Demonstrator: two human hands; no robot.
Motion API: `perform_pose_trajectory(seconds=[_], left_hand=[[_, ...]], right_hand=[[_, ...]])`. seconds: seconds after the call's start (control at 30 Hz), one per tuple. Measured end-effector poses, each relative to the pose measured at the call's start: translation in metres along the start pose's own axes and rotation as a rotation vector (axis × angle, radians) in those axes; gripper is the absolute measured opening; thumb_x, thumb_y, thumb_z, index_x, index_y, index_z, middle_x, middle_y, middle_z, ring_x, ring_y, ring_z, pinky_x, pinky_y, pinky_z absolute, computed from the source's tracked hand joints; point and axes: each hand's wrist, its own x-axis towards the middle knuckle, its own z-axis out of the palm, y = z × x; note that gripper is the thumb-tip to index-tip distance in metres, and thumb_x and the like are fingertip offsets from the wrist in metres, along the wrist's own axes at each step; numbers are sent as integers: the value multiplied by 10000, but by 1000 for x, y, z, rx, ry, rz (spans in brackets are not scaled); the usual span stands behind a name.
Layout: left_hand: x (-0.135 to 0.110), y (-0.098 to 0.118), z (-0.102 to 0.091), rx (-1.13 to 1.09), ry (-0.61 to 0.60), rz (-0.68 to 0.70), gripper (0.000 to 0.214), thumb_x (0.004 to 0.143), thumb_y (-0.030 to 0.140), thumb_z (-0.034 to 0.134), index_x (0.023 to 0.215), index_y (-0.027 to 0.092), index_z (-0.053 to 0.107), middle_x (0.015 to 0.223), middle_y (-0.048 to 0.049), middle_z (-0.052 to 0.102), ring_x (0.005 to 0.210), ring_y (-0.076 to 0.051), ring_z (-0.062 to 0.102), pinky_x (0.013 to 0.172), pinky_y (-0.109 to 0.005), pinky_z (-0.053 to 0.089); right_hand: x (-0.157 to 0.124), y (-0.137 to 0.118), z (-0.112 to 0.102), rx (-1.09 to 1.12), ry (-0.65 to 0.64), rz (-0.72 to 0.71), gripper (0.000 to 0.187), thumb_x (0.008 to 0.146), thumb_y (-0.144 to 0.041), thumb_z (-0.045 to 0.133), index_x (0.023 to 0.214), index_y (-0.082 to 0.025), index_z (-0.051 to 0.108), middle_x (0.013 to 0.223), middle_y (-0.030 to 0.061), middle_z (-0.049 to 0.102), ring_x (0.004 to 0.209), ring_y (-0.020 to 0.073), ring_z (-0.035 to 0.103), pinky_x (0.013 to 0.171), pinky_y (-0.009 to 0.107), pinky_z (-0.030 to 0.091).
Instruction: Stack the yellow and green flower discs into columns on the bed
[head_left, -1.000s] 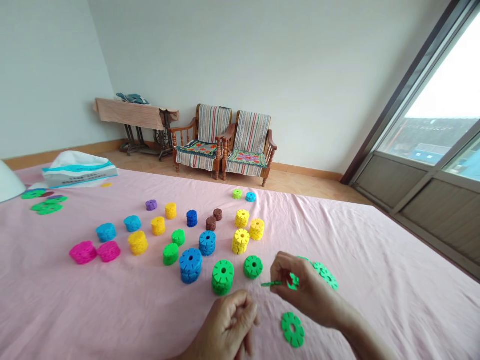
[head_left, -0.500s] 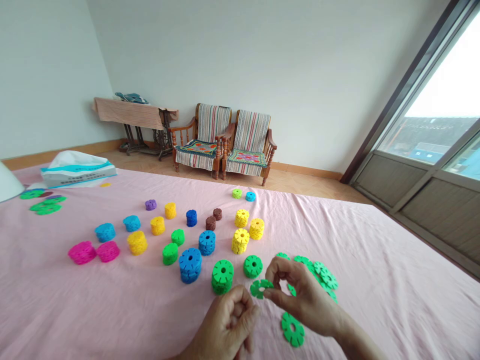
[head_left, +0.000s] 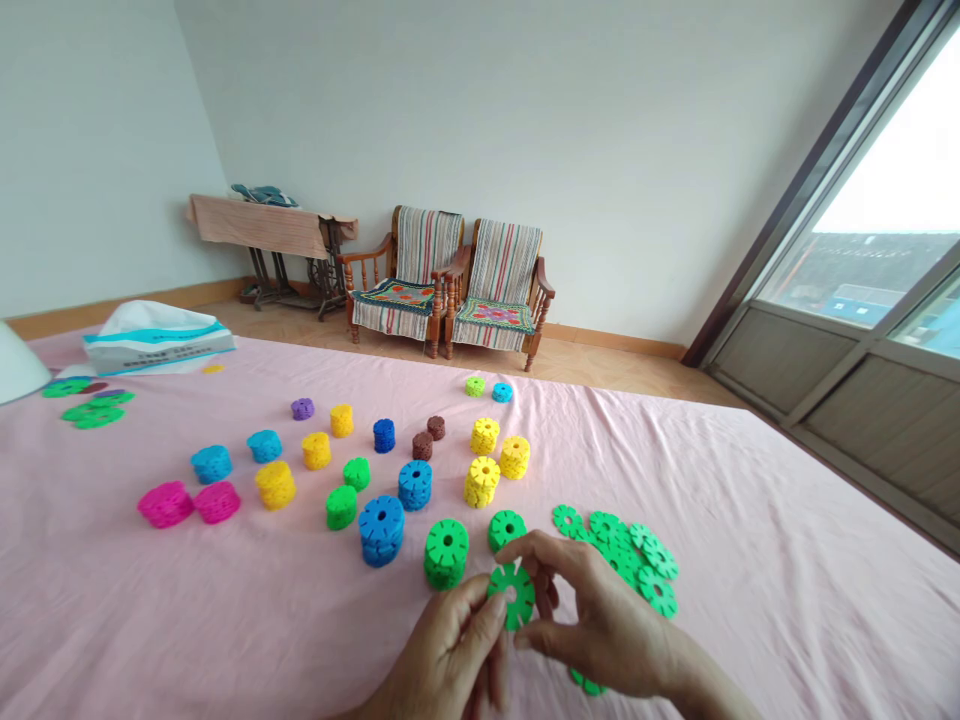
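Note:
A flat green foam-like notched disc (head_left: pixel 511 595) stands upright between my hands. My right hand (head_left: pixel 600 620) pinches it from the right, and my left hand (head_left: pixel 442 650) presses its fingers against its left edge. Just behind it sit a short green stack (head_left: pixel 506 530) and a taller green stack (head_left: pixel 446 553). Loose green discs (head_left: pixel 619 552) lie in a scattered group right of my right hand. Another green disc (head_left: pixel 587 683) is mostly hidden beneath that hand.
Several stacks of blue (head_left: pixel 381 530), yellow (head_left: pixel 484 480), pink (head_left: pixel 165 504) and brown (head_left: pixel 421 446) discs stand on the pink bedsheet (head_left: pixel 750 600). More green discs (head_left: pixel 91 415) lie at the far left. Beyond the bed stand two wooden armchairs (head_left: pixel 450 285).
My right hand has moved left and down, carrying the green disc closer to my left hand, which now touches it. The loose green discs at right are no longer hidden by my hand.

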Motion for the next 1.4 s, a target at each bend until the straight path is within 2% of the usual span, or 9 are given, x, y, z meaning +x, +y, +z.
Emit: perform_pose_trajectory(seconds=[0.13,0.2,0.33,0.43,0.73,1.27,1.4], left_hand=[[-1,-4,-1,4,11,7,656,744,809,438,910,176,488,512,50,526,343,-48,365,328,-138,258],[-2,-7,-1,11,26,3,634,754,806,426,846,181,477,518,48,523,343,-42,361,327,-135,237],[-1,-10,-1,63,-22,-6,615,765,795,427,777,181,463,514,50,511,337,-34,360,324,-128,201],[1,-9,-2,85,-46,-10,613,766,794,426,778,182,465,518,52,510,338,-36,360,326,-129,212],[-1,-5,-1,117,-57,-28,570,789,761,444,773,191,447,534,60,500,348,-36,350,339,-137,224],[-4,-4,1,158,-37,1,547,808,740,437,757,196,444,518,65,478,341,-40,330,354,-156,196],[-6,1,2,208,-38,25,549,816,739,420,757,195,450,529,58,476,358,-47,336,370,-164,223]], right_hand=[[2,2,0,19,21,-9,338,770,-207,701,1080,-252,575,804,-35,568,727,129,552,674,261,454],[6,7,-1,18,124,-9,334,776,-231,704,1081,-241,569,836,-22,589,737,136,547,676,266,457],[15,24,-1,-7,444,23,277,806,-265,671,1058,-225,564,902,7,601,779,156,545,706,299,452],[20,33,4,-47,529,38,263,809,-270,660,1055,-234,574,952,17,590,836,173,557,736,322,450],[27,37,20,-78,478,-12,264,780,-275,691,1025,-226,602,1004,40,596,902,196,586,757,337,463],[29,38,23,-73,422,38,327,760,-241,688,1073,-218,594,1052,53,587,915,198,587,786,360,479],[27,38,21,-73,455,-11,267,820,-301,627,1069,-209,594,1032,61,601,893,192,603,763,339,480]])
